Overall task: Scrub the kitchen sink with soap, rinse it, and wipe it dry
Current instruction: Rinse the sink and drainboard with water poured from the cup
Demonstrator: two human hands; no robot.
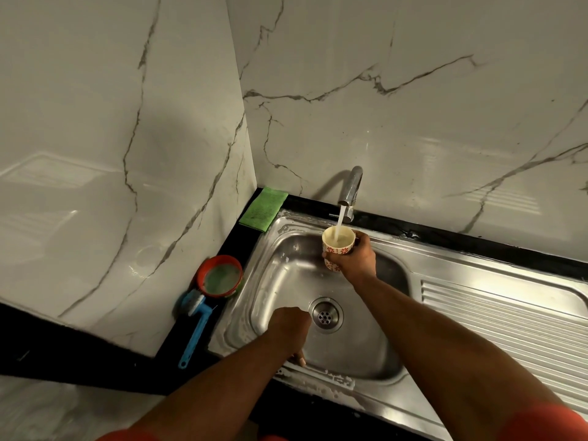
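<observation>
While the tap [351,186] runs, a cup [338,246] fills over the sink [280,275]

Under the stream the right hand [353,259] grips the patterned cup, above the basin's back edge. The left hand [291,329] lies knuckles-up on the basin floor, just left of the drain [326,315], near the front wall; whether its fingers hold anything cannot be told. Suds [331,378] line the sink's rim

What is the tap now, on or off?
On: water runs from the tap into the cup that the right hand holds.
</observation>
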